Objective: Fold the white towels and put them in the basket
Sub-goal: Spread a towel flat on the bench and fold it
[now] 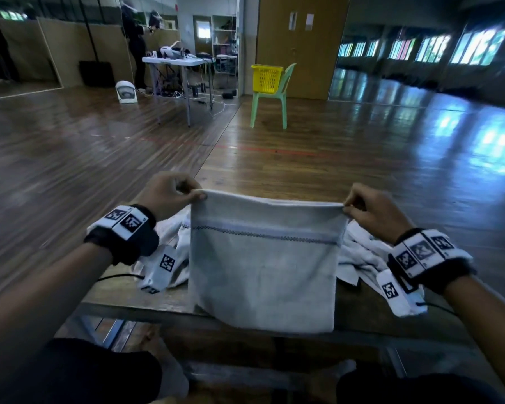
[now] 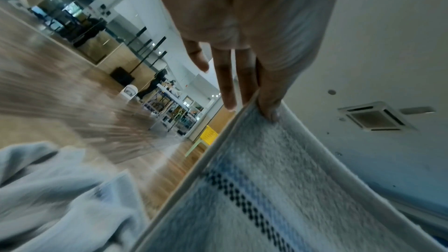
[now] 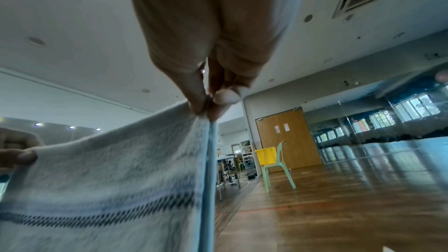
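A white towel (image 1: 263, 266) with a dark stitched stripe hangs stretched between my two hands above a wooden table (image 1: 146, 295). My left hand (image 1: 169, 193) pinches its top left corner; in the left wrist view the thumb (image 2: 271, 102) presses the towel (image 2: 254, 189) hem. My right hand (image 1: 370, 208) pinches the top right corner, seen close in the right wrist view as fingertips (image 3: 208, 102) clamped on the towel (image 3: 109, 170). More white towels (image 1: 359, 252) lie crumpled on the table behind it. A yellow basket (image 1: 266, 78) sits on a green chair (image 1: 274, 103) far across the room.
Wooden floor (image 1: 362, 147) stretches between the table and the chair. A white folding table (image 1: 175, 61) with gear stands at the back left, a person beside it, cables and a white fan (image 1: 125, 91) on the floor nearby. My knees are under the table's near edge.
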